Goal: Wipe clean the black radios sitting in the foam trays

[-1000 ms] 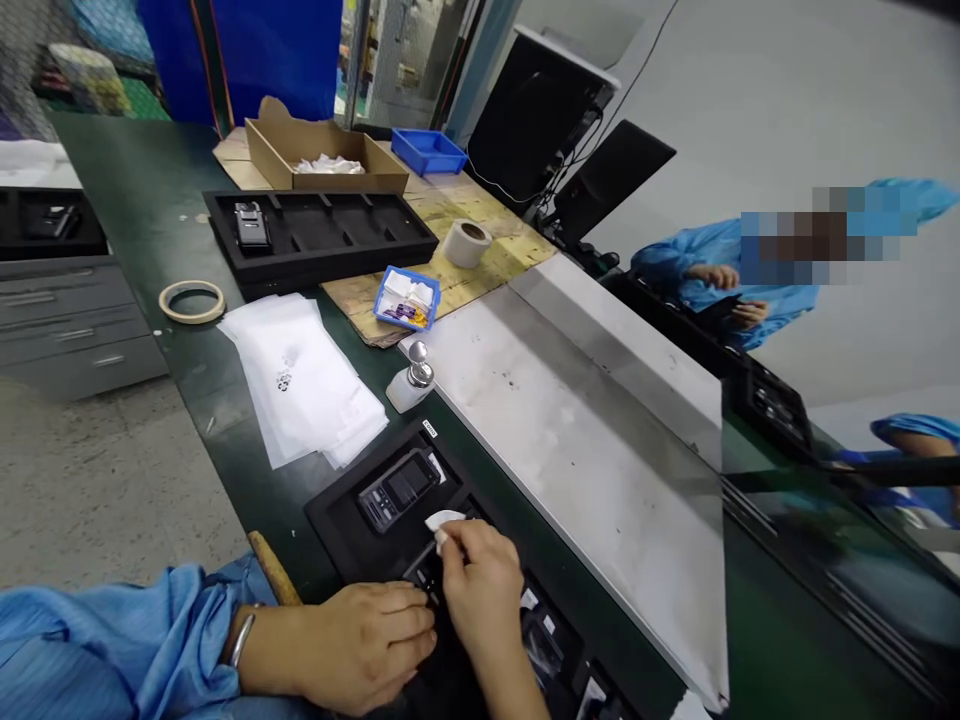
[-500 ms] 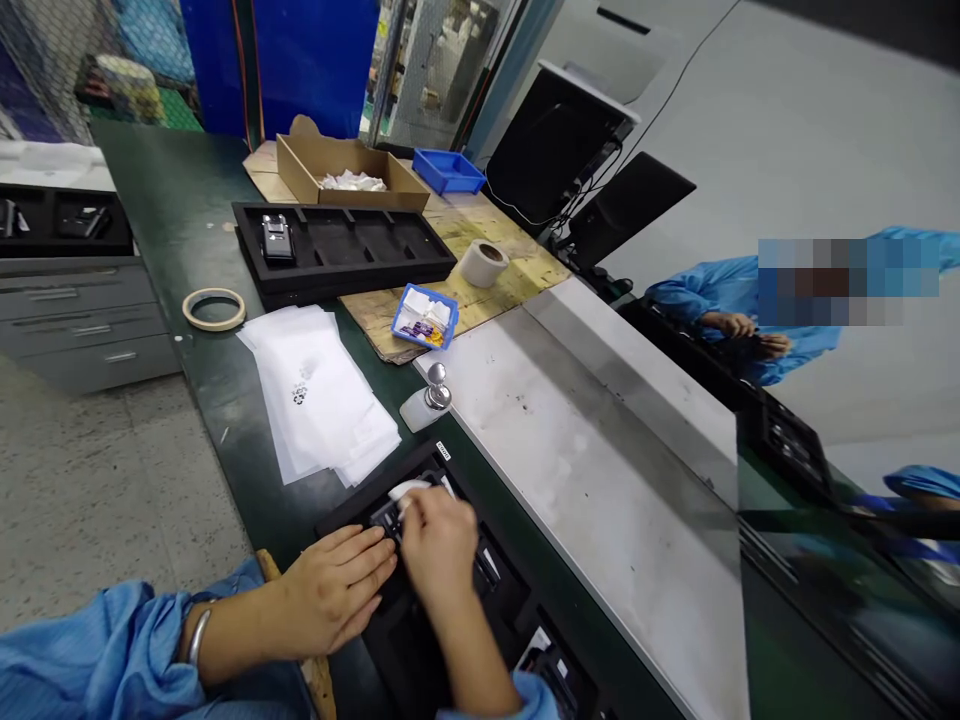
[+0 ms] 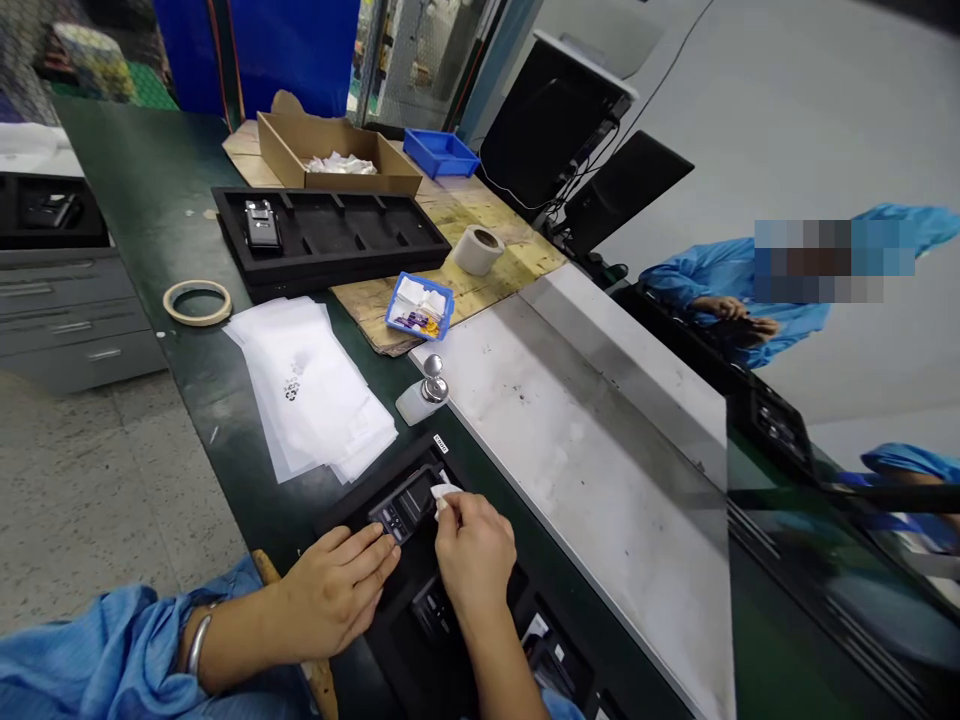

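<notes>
In a black foam tray (image 3: 350, 508) in front of me lies a small black handheld device (image 3: 407, 503) with a screen and buttons. My left hand (image 3: 339, 590) rests flat with fingers stretched out, the fingertips at the device's lower left edge. A white wipe (image 3: 444, 491) is pinched in my right hand (image 3: 474, 548), at the right edge of the device. Further devices (image 3: 437, 607) sit in other compartments of the tray, partly hidden by my right hand and forearm.
Beyond the tray are a stack of white plastic bags (image 3: 307, 400), a pump bottle (image 3: 422, 391), a tape roll (image 3: 197, 303) and a blue parts box (image 3: 420, 306). Another foam tray (image 3: 337, 240) holds one device. A white board (image 3: 592, 460) lies right. A co-worker (image 3: 705, 265) sits across.
My right hand with the wipe has moved right, from over the device to its right edge, uncovering the screen. My left hand has stayed nearly in place.
</notes>
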